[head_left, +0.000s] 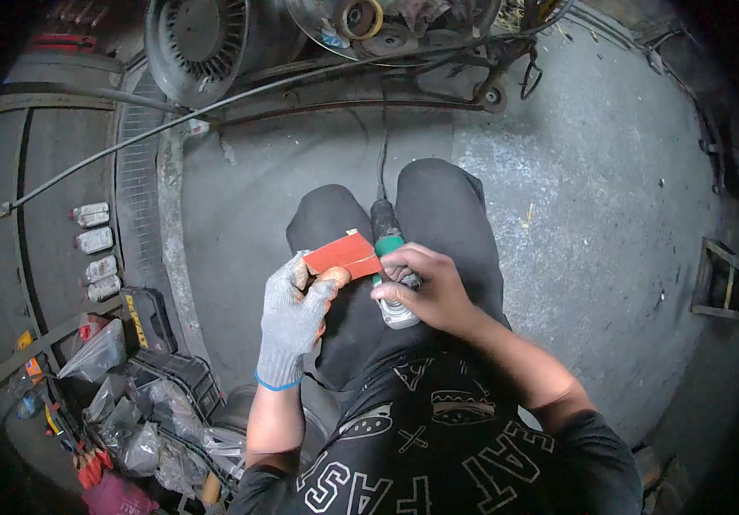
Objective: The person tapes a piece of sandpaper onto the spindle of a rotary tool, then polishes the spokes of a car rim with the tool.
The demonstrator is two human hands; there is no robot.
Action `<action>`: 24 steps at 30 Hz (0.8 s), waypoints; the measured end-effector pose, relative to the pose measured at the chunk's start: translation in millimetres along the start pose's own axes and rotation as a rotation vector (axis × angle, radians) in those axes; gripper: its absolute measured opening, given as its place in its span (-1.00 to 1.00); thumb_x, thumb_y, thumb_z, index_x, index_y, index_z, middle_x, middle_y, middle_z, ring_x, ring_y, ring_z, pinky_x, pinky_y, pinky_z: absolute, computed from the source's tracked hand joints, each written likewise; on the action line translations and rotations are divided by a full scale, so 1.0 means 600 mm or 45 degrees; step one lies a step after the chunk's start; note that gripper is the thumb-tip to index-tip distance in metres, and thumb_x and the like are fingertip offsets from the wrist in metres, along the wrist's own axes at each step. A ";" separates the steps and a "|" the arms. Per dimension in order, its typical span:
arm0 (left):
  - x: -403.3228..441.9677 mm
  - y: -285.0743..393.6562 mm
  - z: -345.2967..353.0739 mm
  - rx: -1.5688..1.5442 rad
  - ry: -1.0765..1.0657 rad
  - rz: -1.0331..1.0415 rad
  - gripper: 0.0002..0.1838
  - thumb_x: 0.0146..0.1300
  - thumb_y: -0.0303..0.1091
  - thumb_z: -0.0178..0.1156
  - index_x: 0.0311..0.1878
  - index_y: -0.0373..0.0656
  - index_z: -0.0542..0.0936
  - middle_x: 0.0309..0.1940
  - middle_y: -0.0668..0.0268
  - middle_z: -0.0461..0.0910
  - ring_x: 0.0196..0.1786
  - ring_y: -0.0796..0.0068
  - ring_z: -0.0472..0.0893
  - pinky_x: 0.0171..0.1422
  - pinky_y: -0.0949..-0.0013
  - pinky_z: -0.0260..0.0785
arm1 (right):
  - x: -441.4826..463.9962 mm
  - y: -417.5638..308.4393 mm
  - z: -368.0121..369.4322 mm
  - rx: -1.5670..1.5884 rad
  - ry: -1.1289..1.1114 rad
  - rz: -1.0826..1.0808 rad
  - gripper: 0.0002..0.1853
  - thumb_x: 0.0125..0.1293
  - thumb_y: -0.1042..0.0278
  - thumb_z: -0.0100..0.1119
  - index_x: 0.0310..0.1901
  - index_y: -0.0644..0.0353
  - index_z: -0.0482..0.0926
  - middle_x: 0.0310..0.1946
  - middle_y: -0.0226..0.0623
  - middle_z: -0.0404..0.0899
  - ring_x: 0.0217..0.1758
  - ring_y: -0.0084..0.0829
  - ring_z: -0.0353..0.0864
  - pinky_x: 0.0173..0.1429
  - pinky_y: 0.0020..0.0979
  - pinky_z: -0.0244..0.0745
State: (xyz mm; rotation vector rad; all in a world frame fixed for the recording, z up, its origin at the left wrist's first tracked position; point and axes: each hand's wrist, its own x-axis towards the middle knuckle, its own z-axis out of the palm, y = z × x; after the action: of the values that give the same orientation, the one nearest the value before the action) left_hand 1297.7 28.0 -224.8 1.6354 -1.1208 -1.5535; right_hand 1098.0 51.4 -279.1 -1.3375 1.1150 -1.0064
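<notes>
Your gloved left hand [290, 313] pinches the red box [339, 255] between thumb and fingers; your bare right hand [431, 287] curls beside its end, over the angle grinder [388, 245], grip unclear.

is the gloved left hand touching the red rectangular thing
Touching: the head view shows the gloved left hand gripping the red rectangular thing, orange-coated thumb overlapping its lower edge.
</notes>
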 end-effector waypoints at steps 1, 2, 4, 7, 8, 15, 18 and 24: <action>0.001 -0.001 0.000 0.009 -0.008 0.006 -0.84 0.23 -0.37 0.31 -0.19 -0.23 0.62 -0.60 0.49 0.43 -0.67 0.81 0.23 -0.62 0.58 -0.02 | -0.007 0.004 0.009 -0.029 0.092 0.017 -0.76 0.14 0.48 0.41 -0.16 0.29 0.62 -0.36 -0.23 0.59 -0.31 -0.46 0.62 -0.17 -0.44 0.49; 0.001 -0.001 -0.001 0.017 -0.016 0.011 -0.84 0.23 -0.37 0.31 -0.19 -0.23 0.62 -0.60 0.50 0.43 -0.68 0.81 0.23 -0.62 0.58 -0.02 | -0.007 0.007 0.012 -0.032 0.092 0.018 -0.76 0.14 0.48 0.41 -0.16 0.29 0.62 -0.36 -0.23 0.59 -0.31 -0.46 0.62 -0.17 -0.44 0.49; 0.003 -0.004 -0.004 0.042 -0.025 0.031 -0.85 0.24 -0.37 0.30 -0.19 -0.23 0.62 -0.61 0.50 0.43 -0.69 0.80 0.23 -0.62 0.58 -0.02 | -0.008 0.011 0.015 0.015 0.081 0.066 -0.72 0.23 0.38 0.37 -0.09 0.33 0.59 -0.35 -0.25 0.63 -0.34 -0.50 0.61 -0.21 -0.44 0.50; 0.007 -0.007 -0.006 0.070 -0.024 0.015 -0.85 0.24 -0.36 0.29 -0.21 -0.22 0.62 -0.61 0.50 0.43 -0.66 0.79 0.26 -0.60 0.58 0.01 | -0.003 0.018 0.000 0.314 -0.106 0.264 -0.75 0.31 0.39 0.28 -0.07 0.38 0.60 -0.31 -0.25 0.68 -0.32 -0.55 0.63 -0.19 -0.46 0.52; 0.010 -0.009 -0.006 0.075 -0.024 0.009 -0.86 0.24 -0.35 0.29 -0.22 -0.22 0.62 -0.61 0.50 0.43 -0.65 0.79 0.27 -0.59 0.57 0.02 | 0.003 0.027 -0.004 0.313 -0.104 0.264 -0.75 0.31 0.39 0.28 -0.07 0.38 0.60 -0.31 -0.25 0.68 -0.32 -0.55 0.63 -0.19 -0.46 0.52; 0.016 -0.014 -0.006 0.009 -0.081 -0.009 -0.84 0.19 -0.40 0.28 -0.20 -0.25 0.61 -0.44 0.43 0.53 -0.41 0.72 0.41 -0.33 0.56 0.21 | 0.032 0.052 -0.016 0.983 -0.630 0.475 -0.75 0.41 0.36 0.16 -0.07 0.43 0.59 -0.24 -0.25 0.71 -0.22 -0.54 0.66 -0.10 -0.49 0.54; 0.013 -0.011 -0.008 -0.005 -0.068 -0.060 -0.79 0.14 -0.50 0.25 -0.14 -0.29 0.61 -0.31 0.38 0.59 -0.27 0.68 0.49 -0.15 0.56 0.32 | 0.010 0.016 -0.004 0.707 -0.319 0.509 -0.74 0.36 0.31 0.23 -0.11 0.37 0.60 -0.28 -0.21 0.71 -0.27 -0.45 0.67 -0.14 -0.43 0.53; 0.019 -0.008 -0.001 0.079 -0.070 0.025 -0.83 0.22 -0.30 0.33 -0.26 -0.19 0.61 -0.55 0.47 0.49 -0.59 0.77 0.32 -0.57 0.55 0.10 | -0.008 0.004 0.011 -0.112 -0.078 0.036 -0.73 0.28 0.22 0.32 -0.25 0.31 0.62 -0.37 -0.16 0.66 -0.28 -0.28 0.68 -0.16 -0.32 0.50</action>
State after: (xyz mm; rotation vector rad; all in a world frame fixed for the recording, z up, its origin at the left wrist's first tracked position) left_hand 1298.8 19.9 -234.5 1.6256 -1.2222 -1.5743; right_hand 1103.0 57.5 -281.8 -1.4098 1.1401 -0.8991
